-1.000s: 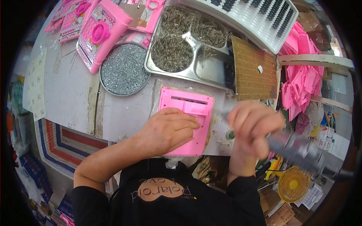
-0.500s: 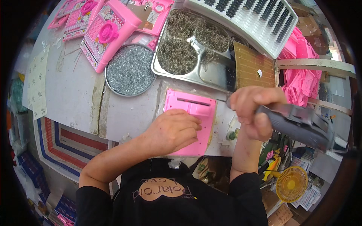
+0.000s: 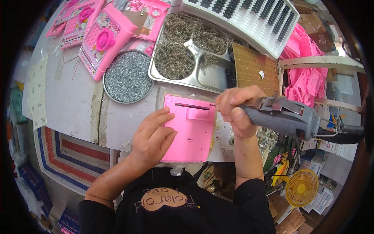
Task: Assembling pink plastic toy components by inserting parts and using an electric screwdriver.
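A flat pink plastic case (image 3: 185,150) with a long slot and small screw holes lies in front of me at the table edge. My left hand (image 3: 152,136) rests on its left side, fingers spread and fingertips on the surface. My right hand (image 3: 239,111) is wrapped round a grey corded electric screwdriver (image 3: 278,119), held nearly level. The screwdriver's tip is by the case's far right corner, mostly hidden by my fingers. I cannot tell whether it sits in a screw.
Beyond the case are a round dish of silver screws (image 3: 128,76) and a metal compartment tray (image 3: 216,76) holding small springs. White racks of black parts (image 3: 249,17) stand behind. Decorated pink cases (image 3: 105,41) are piled far left, with pink parts (image 3: 306,74) at right.
My right hand has brought the screwdriver left to the case's far right corner. My left hand has slid left and nearer me, uncovering the case's middle.
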Demonstrator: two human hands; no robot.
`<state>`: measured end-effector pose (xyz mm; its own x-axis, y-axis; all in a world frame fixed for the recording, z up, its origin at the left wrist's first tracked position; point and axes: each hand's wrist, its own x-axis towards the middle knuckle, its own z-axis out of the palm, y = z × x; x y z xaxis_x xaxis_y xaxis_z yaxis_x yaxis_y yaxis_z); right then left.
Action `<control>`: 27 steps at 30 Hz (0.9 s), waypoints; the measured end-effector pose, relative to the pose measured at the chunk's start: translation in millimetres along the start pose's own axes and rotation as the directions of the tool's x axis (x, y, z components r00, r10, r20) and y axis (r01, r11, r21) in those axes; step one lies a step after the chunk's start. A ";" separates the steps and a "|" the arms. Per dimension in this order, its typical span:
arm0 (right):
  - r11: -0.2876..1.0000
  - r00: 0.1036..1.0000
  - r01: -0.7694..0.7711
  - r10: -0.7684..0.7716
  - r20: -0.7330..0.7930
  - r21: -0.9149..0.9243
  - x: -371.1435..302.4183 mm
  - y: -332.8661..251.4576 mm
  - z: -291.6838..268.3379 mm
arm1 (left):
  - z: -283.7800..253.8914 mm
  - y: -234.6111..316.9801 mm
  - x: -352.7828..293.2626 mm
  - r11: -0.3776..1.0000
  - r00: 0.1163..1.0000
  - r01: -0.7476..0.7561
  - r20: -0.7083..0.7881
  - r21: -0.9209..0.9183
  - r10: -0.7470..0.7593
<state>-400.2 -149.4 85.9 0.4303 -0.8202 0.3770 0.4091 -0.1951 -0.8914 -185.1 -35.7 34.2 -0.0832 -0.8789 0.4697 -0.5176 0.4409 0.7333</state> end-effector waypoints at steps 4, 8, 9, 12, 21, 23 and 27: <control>0.968 0.998 -0.060 0.064 0.007 -0.244 -2.9 1.9 -9.7 | 1.2 3.0 -7.4 0.995 0.995 0.084 0.058 0.052 -0.087; 0.883 0.977 -0.082 0.162 0.137 -0.462 9.7 1.8 -12.1 | -0.8 6.9 -5.8 0.990 0.990 0.100 0.090 0.100 -0.109; 0.894 0.974 -0.112 0.184 0.128 -0.435 11.0 2.3 -11.1 | -0.7 6.9 -4.1 0.990 0.990 0.094 0.094 0.102 -0.103; 0.910 0.959 -0.145 0.226 0.171 -0.389 16.8 0.3 -15.1 | -1.1 7.3 -0.9 0.991 0.990 0.087 0.102 0.104 -0.097; 0.994 0.979 0.102 -0.109 0.170 0.047 23.5 -38.9 -4.1 | -0.3 -3.1 -6.4 0.996 0.999 0.047 0.001 -0.076 -0.047; 0.993 0.978 0.118 -0.118 0.172 0.012 19.3 -38.7 1.3 | -1.7 -6.4 -11.4 0.988 0.996 0.066 -0.046 -0.141 -0.073; 0.992 0.987 0.124 -0.123 0.099 -0.013 9.8 -38.9 8.5 | -8.7 -9.5 -24.3 0.969 0.983 0.165 -0.048 -0.184 -0.176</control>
<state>-405.1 -145.3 126.5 0.4544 -0.7327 0.5066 0.4494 -0.3024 -0.8406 -170.7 -16.9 20.1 0.0502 -0.9331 0.3561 -0.3588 0.3159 0.8783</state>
